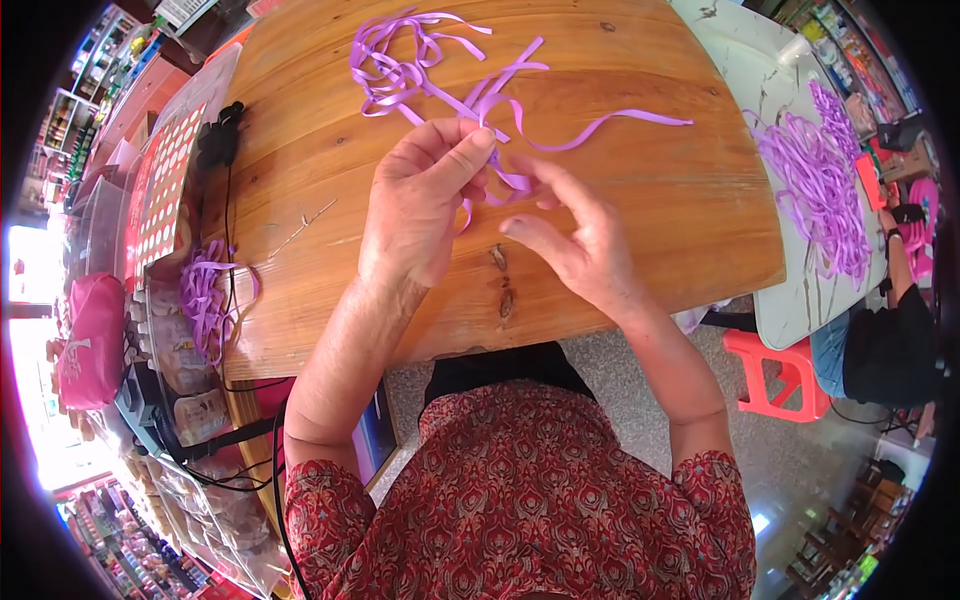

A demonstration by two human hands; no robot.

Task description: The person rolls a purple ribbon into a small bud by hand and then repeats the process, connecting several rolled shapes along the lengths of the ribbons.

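Note:
My left hand (425,190) is closed in a pinch, thumb against fingers, on a purple ribbon (517,183) above the wooden table (660,210). A small loop of that ribbon hangs just right of the pinch. Close beside the loop is my right hand (585,240), its thumb and forefinger spread apart; whether a fingertip touches the ribbon I cannot tell. One long ribbon tail (620,115) runs off to the right on the wood. Beyond my hands lies a loose tangle of purple ribbon (395,72), with crossing strips between it and my left hand.
A thin pale strand (302,228) lies left on the wood. Another purple ribbon bunch (207,295) hangs at the left edge, near a black cable (229,190). To the right, a white marbled table (800,310) bears a ribbon heap (815,190); a person (890,335) sits beside a red stool (770,375).

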